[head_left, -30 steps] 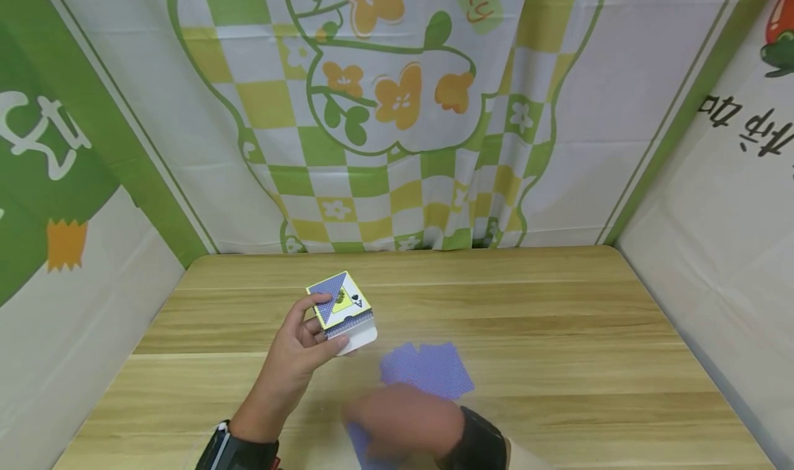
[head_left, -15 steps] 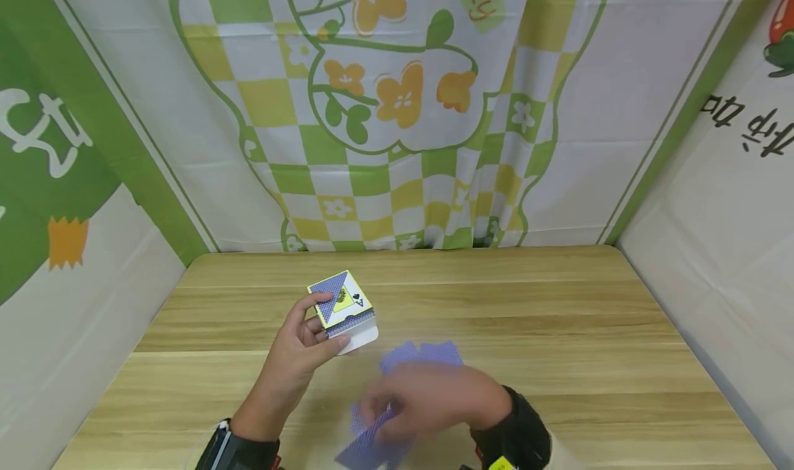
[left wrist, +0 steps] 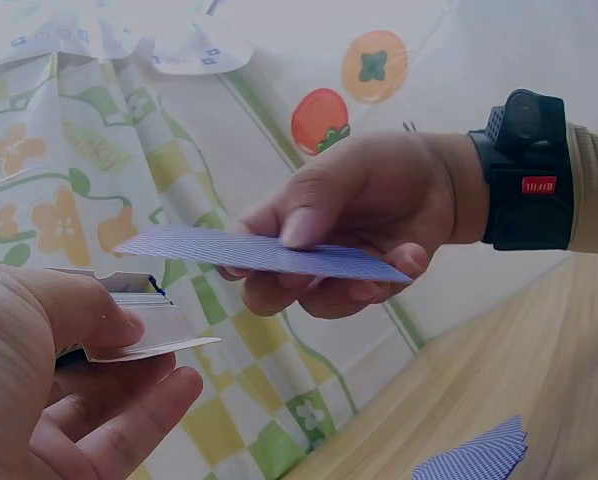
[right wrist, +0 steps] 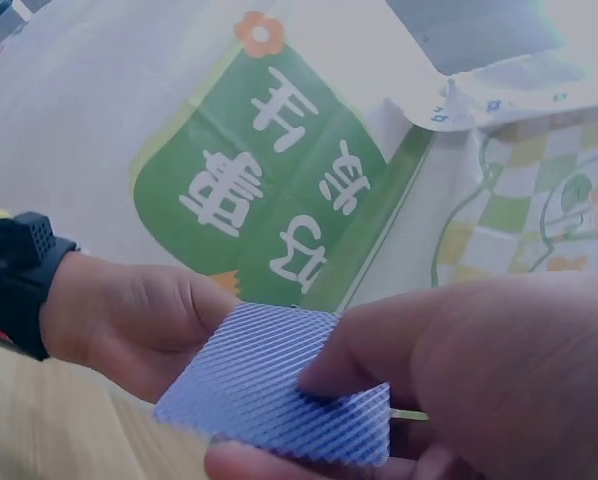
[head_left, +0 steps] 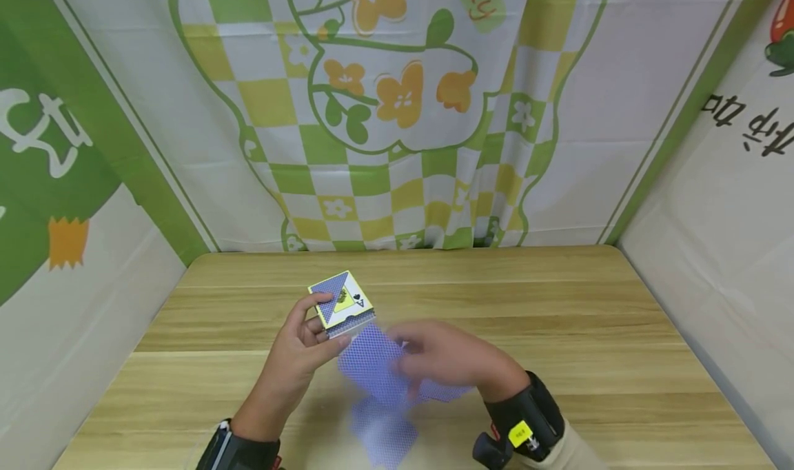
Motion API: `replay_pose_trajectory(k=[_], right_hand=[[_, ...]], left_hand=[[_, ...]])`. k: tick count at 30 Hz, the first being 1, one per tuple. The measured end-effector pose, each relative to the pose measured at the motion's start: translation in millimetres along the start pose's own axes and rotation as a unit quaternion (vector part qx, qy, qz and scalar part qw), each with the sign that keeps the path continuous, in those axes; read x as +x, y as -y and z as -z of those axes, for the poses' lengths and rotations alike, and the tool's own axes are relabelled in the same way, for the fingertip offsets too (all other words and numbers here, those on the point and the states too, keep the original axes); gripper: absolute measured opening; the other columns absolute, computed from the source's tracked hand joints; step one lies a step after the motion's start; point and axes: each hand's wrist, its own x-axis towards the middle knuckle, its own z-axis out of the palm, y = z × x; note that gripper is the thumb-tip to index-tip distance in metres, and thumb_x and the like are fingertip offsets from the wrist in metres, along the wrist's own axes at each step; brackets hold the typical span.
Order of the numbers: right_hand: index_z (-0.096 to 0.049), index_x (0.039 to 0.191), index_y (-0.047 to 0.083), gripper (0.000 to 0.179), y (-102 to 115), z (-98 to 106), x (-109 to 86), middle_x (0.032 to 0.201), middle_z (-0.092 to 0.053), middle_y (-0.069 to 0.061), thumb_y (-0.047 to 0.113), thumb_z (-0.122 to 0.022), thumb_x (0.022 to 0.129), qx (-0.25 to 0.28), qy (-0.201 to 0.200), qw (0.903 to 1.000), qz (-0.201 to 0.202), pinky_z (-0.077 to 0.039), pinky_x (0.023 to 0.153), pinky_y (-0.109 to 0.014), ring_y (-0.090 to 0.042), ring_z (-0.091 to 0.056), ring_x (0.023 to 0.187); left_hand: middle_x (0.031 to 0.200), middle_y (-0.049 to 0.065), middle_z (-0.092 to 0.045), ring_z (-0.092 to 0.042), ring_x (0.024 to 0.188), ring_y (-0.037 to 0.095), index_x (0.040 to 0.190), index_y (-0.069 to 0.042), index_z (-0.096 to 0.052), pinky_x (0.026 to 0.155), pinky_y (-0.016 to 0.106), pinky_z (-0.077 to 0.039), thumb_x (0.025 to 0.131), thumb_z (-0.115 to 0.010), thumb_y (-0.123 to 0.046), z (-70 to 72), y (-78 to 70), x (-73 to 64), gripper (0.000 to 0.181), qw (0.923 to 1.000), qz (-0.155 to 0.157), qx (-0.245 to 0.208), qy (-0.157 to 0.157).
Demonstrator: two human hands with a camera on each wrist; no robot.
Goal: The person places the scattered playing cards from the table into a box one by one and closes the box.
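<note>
My left hand [head_left: 291,353] grips a playing card box [head_left: 344,301] with an ace of spades printed on its face. The box's flap hangs open toward the right, and in the left wrist view white edges show inside its mouth [left wrist: 134,315]. Pinched in my right hand [head_left: 459,360] is a blue-patterned playing card [head_left: 370,363], back side up, close to the open end of the box. Whether it is one card or more cannot be told. The same card [right wrist: 269,385] hides much of the box in the right wrist view.
Several loose blue-backed cards [head_left: 384,435] lie on the wooden table [head_left: 558,332] near its front. More cards [head_left: 443,391] lie partly under my right hand. A patterned curtain [head_left: 397,180] hangs behind the table, with printed cloth walls at both sides.
My right hand took hold of a card from the loose ones at the front and brought it up and forward to the box's mouth. My left hand and the box stayed nearly still.
</note>
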Motion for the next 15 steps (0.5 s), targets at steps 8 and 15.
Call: replay_pose_trajectory(k=[8,15], right_hand=[[-0.064,0.118,0.005,0.024,-5.2,-2.1,6.1,0.087,-0.073,-0.009,0.020,-0.063,0.099,0.074,-0.026,0.9965,-0.029,-0.061,0.066,-0.050,-0.020,-0.070,0.068],[-0.060,0.116,0.004,0.023,-7.2,-3.4,8.6,0.074,-0.068,-0.006,0.021,-0.060,0.101,0.098,-0.023,0.9945,-0.030,-0.052,0.055,-0.026,-0.014,-0.063,0.061]], left_hand=[[0.123,0.016,-0.065,-0.070,0.104,0.021,0.143,-0.008,-0.034,0.086,0.029,-0.059,0.088,-0.064,0.013,-1.6,-2.0,-0.7,0.067,0.9999,0.006,0.012,-0.006],[0.122,0.017,-0.065,-0.070,0.102,0.020,0.143,-0.006,-0.033,0.084,0.029,-0.059,0.086,-0.061,0.016,-2.4,-2.7,-0.9,0.067,0.9998,0.004,0.017,-0.009]])
